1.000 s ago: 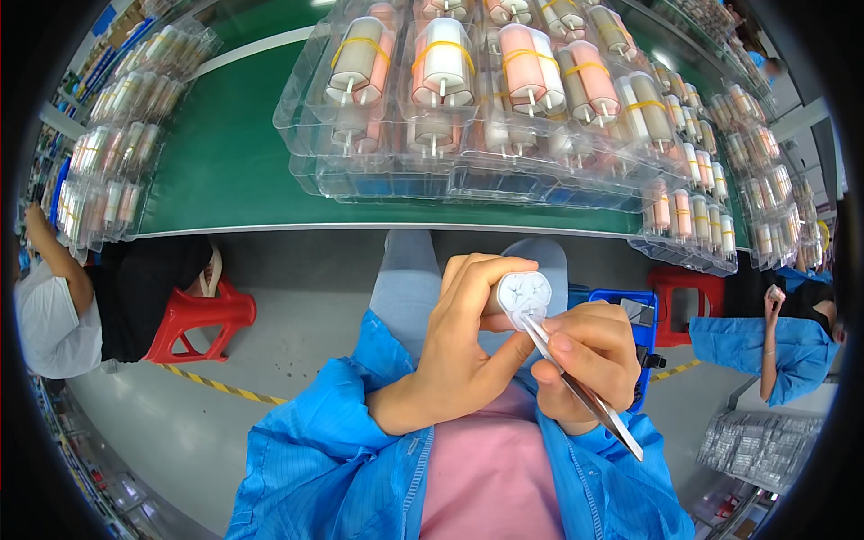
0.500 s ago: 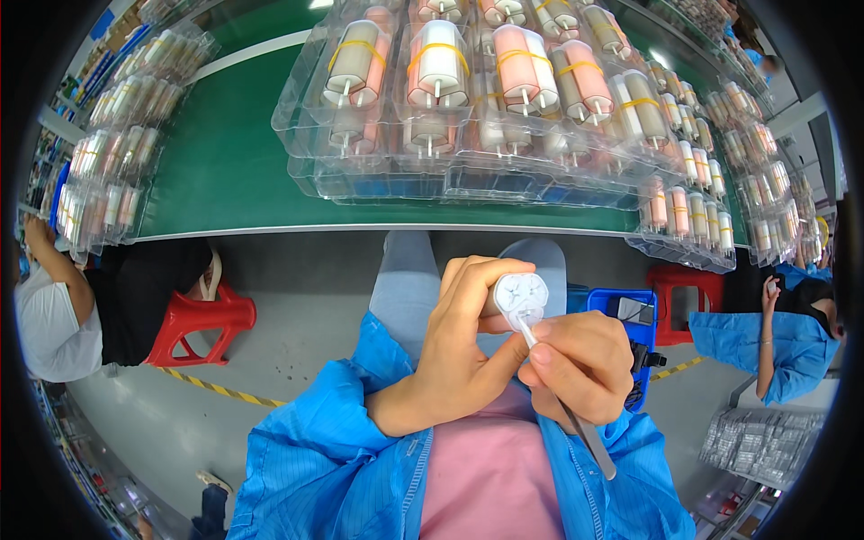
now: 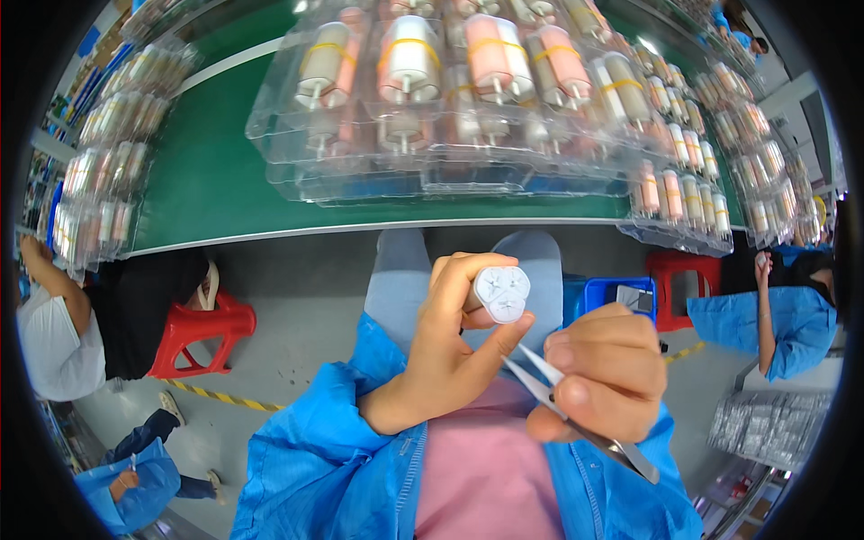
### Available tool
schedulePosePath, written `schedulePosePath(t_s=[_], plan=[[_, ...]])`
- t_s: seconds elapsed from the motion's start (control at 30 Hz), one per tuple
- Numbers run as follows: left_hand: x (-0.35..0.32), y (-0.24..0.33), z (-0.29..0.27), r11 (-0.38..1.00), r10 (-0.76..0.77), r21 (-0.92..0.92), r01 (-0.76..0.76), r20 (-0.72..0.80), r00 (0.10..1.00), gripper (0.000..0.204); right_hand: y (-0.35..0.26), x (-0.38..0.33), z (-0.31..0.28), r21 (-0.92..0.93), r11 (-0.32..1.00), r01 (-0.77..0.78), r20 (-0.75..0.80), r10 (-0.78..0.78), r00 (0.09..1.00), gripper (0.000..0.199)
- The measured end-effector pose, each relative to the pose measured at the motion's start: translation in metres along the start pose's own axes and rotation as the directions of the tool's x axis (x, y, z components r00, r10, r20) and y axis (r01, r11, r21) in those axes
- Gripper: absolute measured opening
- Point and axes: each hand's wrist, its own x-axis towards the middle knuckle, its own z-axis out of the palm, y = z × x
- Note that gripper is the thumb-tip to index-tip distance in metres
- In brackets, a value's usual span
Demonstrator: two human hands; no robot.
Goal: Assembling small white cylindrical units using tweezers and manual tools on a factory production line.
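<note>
Above my lap, my left hand (image 3: 454,337) is closed round a small white three-lobed piece (image 3: 502,295). Its end face is turned up and shows small star-like marks in the lobes. Just right of it, my right hand (image 3: 612,373) grips a pair of metal tweezers (image 3: 558,405). Their two tips are spread apart and point toward my left thumb, clear of the white piece. Nothing shows between the tips. The rest of the white piece is hidden by my left fingers.
On the green table (image 3: 202,171) ahead, stacked clear plastic trays (image 3: 360,175) hold several banded white, grey and pink cylinders. A blue bin (image 3: 621,292) stands right of my legs. Red stools (image 3: 211,333) with seated co-workers are at both sides; another person (image 3: 135,481) is at lower left.
The tweezers have come away from the white piece, moving right and down, and their tips have spread. My left hand has shifted slightly left. Another person has come into view at lower left.
</note>
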Motion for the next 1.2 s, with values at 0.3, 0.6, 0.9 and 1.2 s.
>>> schedulePosePath(t_s=[0.3,0.6,0.9,1.2], plan=[[0.003,0.003,-0.006,0.997,-0.073,0.017,0.072,0.042,0.996,0.042,-0.029,0.014,-0.07,0.126,0.96,-0.249,0.123,0.234,0.964,0.022],[-0.001,0.009,-0.005,0.978,-0.208,-0.036,0.206,-0.045,0.977,0.04,-0.032,0.058,0.006,0.315,0.849,-0.424,0.298,0.336,0.893,0.016],[0.004,-0.008,-0.002,0.998,0.067,0.018,-0.067,-0.049,0.997,0.024,0.006,0.005,-0.002,0.621,0.485,-0.616,0.152,0.696,0.701,0.036],[0.005,-0.007,-0.007,0.998,0.068,0.021,-0.067,-0.084,0.994,0.026,-0.005,-0.018,0.002,0.43,0.584,-0.688,0.094,0.73,0.678,0.022]])
